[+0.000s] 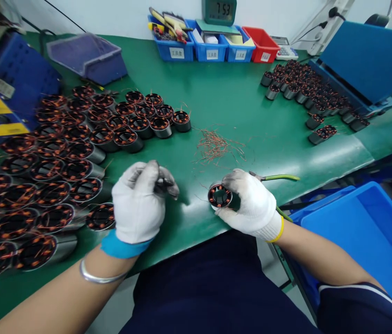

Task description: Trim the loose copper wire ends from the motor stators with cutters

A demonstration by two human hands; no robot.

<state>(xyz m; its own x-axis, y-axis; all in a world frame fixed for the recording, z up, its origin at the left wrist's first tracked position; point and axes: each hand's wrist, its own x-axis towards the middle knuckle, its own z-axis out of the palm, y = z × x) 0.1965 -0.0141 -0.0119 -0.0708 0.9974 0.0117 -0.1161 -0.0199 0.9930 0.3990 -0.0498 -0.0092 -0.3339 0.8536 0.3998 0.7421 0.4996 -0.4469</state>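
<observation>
My right hand (249, 202), in a white glove with a grey-stained thumb and fingertips, grips a small motor stator (217, 204) near the table's front edge. The stator's open end faces up, with copper windings round its inside and thin wire ends sticking out to the left. My left hand (143, 199), also gloved, hovers to the left of it, fingers curled in and thumb pressed against them. Whatever may be between those fingers is hidden. Green-handled cutters (281, 177) lie just behind my right hand, partly covered by it. Beyond the stator is a loose heap of copper wire clippings (213, 146).
Rows of stators (85, 153) crowd the left of the green table (213, 97), with smaller stators (296, 83) at the far right. Blue tool boxes (177, 50), a red box (260, 44) and a purple bin (88, 55) line the back. A blue crate (363, 232) stands at lower right.
</observation>
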